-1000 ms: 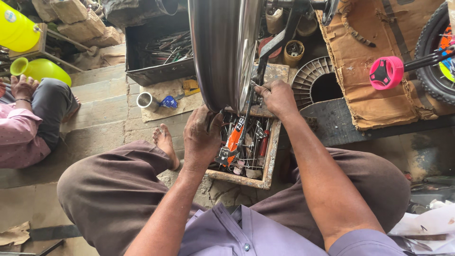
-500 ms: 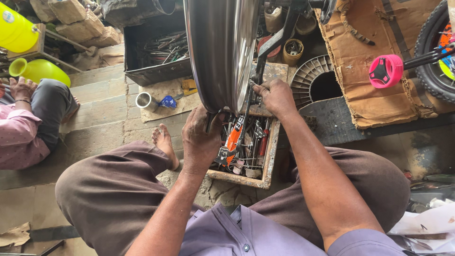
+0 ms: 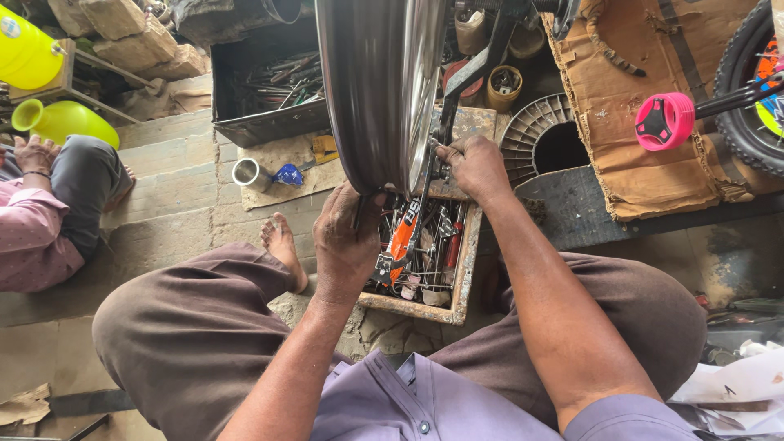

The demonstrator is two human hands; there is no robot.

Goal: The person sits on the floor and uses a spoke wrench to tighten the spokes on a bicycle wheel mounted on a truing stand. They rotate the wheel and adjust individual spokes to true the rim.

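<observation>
Bystander: one seated person (image 3: 49, 208) at 9 o'clock, well apart from the work; one hand rests on the knee.
Jugs: two yellow-green jugs (image 3: 61, 122) at 10 o'clock, beside the bystander.
Tray: one dark metal tray (image 3: 245, 126) at 11 o'clock, holding loose rods and tools.
Cup: one small metal cup (image 3: 247, 173) on a board just below the tray, touching a blue object.
Foot: one bare foot (image 3: 282, 245) of the worker, just left of the left hand.
Left hand (image 3: 347, 237): fingers curled together over the near edge of the rim, clamped on it; the rim rises from the hand toward 12 o'clock.
Rim (image 3: 380, 82): one shiny metal wheel rim, upright, seen edge-on, at 12 o'clock between the two hands.
Box: one wooden box (image 3: 465, 269) under the rim, holding many tools, one with an orange handle; count cannot be told.
Right hand (image 3: 474, 167): closed in a fist around a thin tool at the rim's right side, at 1 o'clock from the left hand; what the tool bears on is hidden.
Cardboard: one torn sheet (image 3: 645, 98) at 2 o'clock.
Pink wheel: one small pink wheel (image 3: 663, 121) over the cardboard.
</observation>
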